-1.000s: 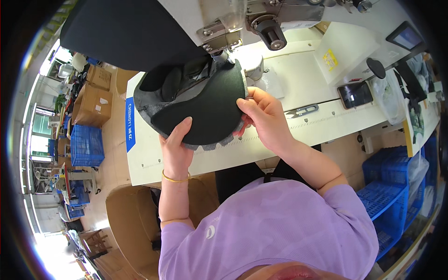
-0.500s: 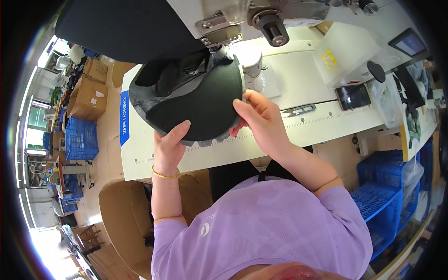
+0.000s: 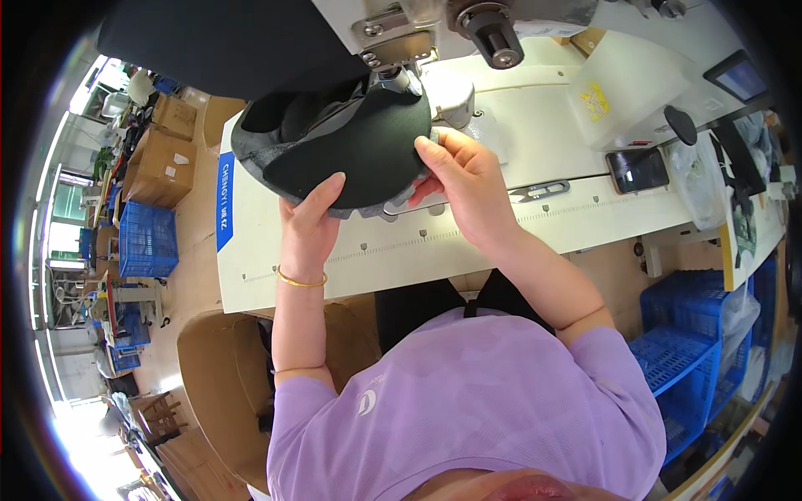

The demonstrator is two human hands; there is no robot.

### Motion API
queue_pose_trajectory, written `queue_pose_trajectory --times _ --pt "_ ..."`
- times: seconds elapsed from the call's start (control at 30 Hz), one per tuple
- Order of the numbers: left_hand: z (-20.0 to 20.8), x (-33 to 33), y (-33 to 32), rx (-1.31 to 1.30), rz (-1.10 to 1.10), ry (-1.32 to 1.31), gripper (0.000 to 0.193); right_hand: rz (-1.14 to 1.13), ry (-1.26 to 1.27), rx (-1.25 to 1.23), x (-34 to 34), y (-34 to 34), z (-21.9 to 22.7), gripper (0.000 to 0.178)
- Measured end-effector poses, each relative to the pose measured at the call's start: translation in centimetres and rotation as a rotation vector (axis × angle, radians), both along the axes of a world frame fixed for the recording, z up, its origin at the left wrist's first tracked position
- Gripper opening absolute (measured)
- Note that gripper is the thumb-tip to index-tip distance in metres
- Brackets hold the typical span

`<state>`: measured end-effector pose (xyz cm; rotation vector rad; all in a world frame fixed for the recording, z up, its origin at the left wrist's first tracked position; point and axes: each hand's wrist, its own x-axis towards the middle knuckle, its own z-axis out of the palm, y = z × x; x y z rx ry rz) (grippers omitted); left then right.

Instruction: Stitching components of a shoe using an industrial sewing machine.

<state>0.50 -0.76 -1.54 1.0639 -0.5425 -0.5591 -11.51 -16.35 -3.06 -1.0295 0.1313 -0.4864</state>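
Note:
A cap-shaped fabric piece point(image 3: 359, 159), with a smooth black curved panel and a notched grey edge, is held up under the sewing machine head point(image 3: 401, 52). Its far right edge reaches the metal parts by the needle, where the exact contact is hidden. My left hand point(image 3: 311, 219) grips the near edge, thumb on top of the black panel and fingers underneath. At the right edge, my right hand point(image 3: 468, 179) pinches the rim between thumb and fingers. Grey folds show inside the hollow on the left.
Thread snips point(image 3: 539, 192) and a phone point(image 3: 637, 171) lie on the white machine table point(image 3: 334, 280), right of my hands. A big black panel point(image 3: 225, 50) overhangs the far left. Blue crates point(image 3: 681, 334) stand at the right; cardboard boxes point(image 3: 159, 171) at the left.
The fabric piece has tilted, its near edge shifting farther up toward the machine. Both hands have moved slightly with it and keep their grip.

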Motion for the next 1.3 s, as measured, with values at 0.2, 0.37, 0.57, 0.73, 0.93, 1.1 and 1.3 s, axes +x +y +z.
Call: queue_pose_trajectory --times 0.2,0.37,0.57,0.73,0.93,1.1,1.3 --pt "0.2 -0.5 -0.8 0.023 0.014 -0.024 0.044 -0.039 -0.001 -0.004 0.2 -0.2 0.4 0.024" --pt "-0.3 -1.7 -1.9 -0.043 0.069 -0.080 0.046 -0.053 0.004 -0.024 0.4 -0.9 0.1 0.023" --pt "-0.3 -2.0 -3.2 -0.070 0.099 -0.076 0.033 -0.080 -0.013 -0.022 0.7 -0.7 0.1 0.023" --pt "-1.3 -1.8 -3.8 -0.068 0.176 -0.105 0.030 -0.096 -0.038 -0.026 0.9 -1.0 0.0 0.023" --pt "-0.9 -2.4 -4.7 0.003 0.231 -0.269 0.029 -0.091 -0.024 -0.030 0.9 -1.0 0.3 0.023" --pt "-1.3 -3.1 -5.5 0.013 0.290 -0.347 0.022 -0.091 -0.015 -0.027 0.9 -0.9 0.4 0.023" --pt "-1.5 -5.0 -7.4 -0.015 0.397 -0.446 0.016 -0.109 -0.007 -0.003 0.9 -0.8 0.3 0.021"
